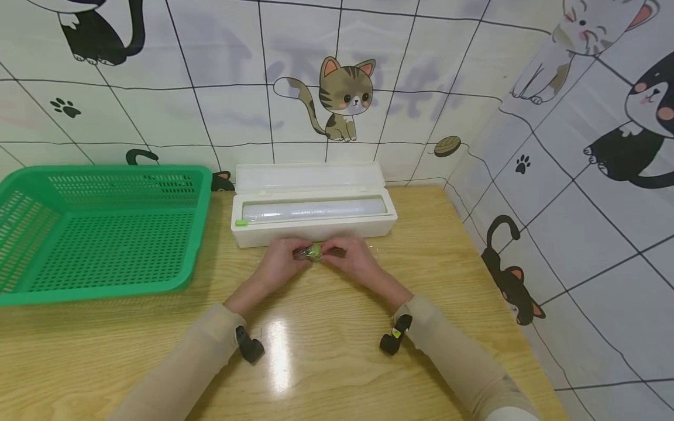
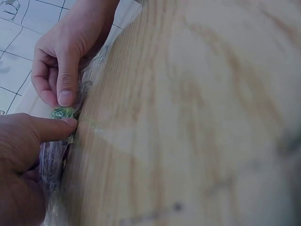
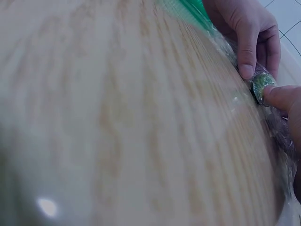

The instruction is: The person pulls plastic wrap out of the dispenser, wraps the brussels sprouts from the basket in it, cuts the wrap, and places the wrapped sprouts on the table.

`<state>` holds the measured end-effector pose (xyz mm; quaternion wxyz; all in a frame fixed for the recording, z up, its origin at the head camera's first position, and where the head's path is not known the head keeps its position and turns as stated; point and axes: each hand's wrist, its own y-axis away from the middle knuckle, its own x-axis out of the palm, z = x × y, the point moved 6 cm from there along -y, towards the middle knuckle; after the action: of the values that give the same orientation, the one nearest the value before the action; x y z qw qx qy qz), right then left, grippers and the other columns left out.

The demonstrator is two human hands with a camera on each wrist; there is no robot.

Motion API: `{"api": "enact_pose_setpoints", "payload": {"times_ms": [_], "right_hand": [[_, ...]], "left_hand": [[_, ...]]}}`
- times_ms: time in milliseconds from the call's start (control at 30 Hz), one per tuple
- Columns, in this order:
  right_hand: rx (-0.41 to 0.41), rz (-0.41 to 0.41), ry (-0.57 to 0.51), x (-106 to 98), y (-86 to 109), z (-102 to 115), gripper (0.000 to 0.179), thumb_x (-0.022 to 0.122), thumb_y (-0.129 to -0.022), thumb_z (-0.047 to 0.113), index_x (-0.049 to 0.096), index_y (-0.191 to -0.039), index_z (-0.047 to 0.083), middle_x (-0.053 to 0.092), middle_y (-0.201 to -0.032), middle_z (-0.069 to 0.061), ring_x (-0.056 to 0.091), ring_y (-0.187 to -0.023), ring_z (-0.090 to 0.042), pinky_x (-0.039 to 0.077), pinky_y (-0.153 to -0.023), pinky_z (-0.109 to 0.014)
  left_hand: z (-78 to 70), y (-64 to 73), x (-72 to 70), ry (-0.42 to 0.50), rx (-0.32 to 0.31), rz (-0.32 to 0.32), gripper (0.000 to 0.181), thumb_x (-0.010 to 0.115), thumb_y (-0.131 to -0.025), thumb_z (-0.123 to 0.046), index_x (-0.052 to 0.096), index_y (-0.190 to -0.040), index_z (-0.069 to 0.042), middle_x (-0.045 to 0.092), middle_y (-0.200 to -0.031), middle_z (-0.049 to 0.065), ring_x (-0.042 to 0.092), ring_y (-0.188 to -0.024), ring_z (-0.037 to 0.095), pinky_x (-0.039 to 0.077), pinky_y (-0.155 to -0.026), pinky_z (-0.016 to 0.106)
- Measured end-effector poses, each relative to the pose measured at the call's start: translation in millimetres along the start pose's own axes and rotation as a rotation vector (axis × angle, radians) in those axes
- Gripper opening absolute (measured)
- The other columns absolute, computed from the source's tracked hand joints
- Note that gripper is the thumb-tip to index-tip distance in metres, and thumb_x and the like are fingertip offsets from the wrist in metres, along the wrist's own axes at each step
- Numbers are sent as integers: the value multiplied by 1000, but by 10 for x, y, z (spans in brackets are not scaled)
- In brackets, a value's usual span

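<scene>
A small green item bundled in clear cling film lies just in front of the white film box; its exact kind is hidden by the wrinkled wrap. My left hand pinches the bundle from the left, thumb and fingers on the gathered film. From the opposite side, my right hand pinches it too, its thumb close against the green part. In the right wrist view, the crinkled film trails along beyond both hands, and the green item shows between the two thumbs.
Behind the hands stands a white cling film box, lid raised, with a film roll inside and a green tab at its left. A green plastic basket sits at the left. Cat-patterned covering backs the wooden table.
</scene>
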<state>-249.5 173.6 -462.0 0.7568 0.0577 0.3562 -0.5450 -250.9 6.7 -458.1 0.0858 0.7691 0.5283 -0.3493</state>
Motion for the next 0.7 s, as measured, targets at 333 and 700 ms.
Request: {"api": "enact_pose_setpoints", "payload": {"times_ms": [333,700], "right_hand": [[30,7,-55,34,27,-45,18,82,-87,8,77,-104,5,76,-104,-6,71,-99,-19,54,-93,-30],[74,49,-6,39,72,-23,27,87,-82,11,77,-106,7,76,-104,-4,69,-94,-17,56,-86,-31]], "left_hand": [[53,30,-24,52,8,-23,30,83,-81,2,75,-110,6,75,-108,17,71,-100,30,58,-87,41],[29,72,-47,89,-15,19,32,84,-83,-3,75,-113,5,74,-111,20,73,-101,31,59,-86,37]]}}
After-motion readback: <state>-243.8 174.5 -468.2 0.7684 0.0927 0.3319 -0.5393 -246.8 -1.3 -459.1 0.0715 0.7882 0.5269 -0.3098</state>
